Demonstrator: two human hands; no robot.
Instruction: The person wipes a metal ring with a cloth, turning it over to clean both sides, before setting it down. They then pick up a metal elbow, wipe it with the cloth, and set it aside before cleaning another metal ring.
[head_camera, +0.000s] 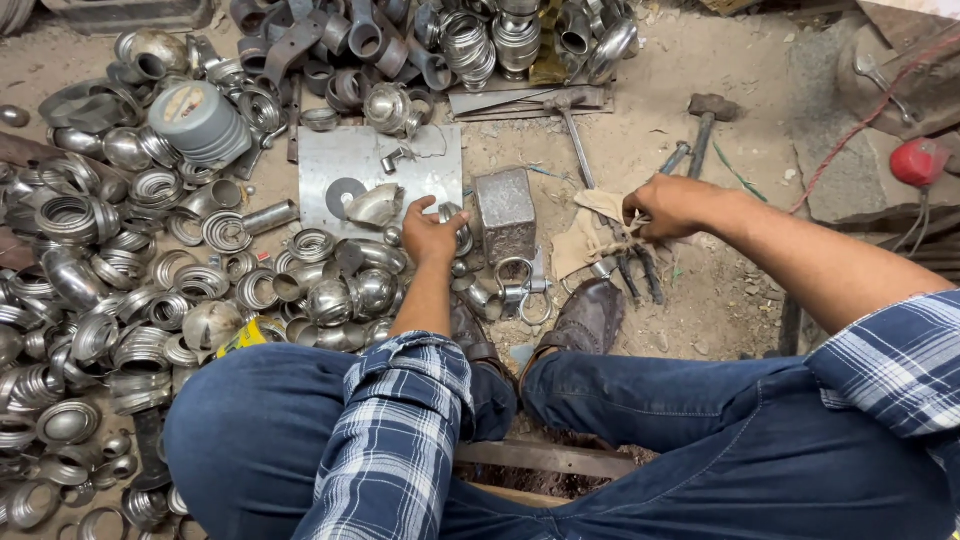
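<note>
My left hand (432, 232) reaches down among shiny steel parts in front of my knees; its fingers close on a small steel ring (452, 213) at the edge of a flat steel plate (420, 160). A curved steel shell (375, 205) lies on the plate just left of this hand. My right hand (668, 207) grips a dirty cloth (592, 232) wrapped around the handles of a plier-like tool (637, 268) on the ground. A square steel block (506, 213) stands between the two hands.
Heaps of steel rings, caps and pipe fittings (110, 290) cover the ground at left and top. Two hammers (705, 125) lie on the dirt at upper right. A red object with a cord (918, 160) sits at far right. My shoes (585, 318) rest near the block.
</note>
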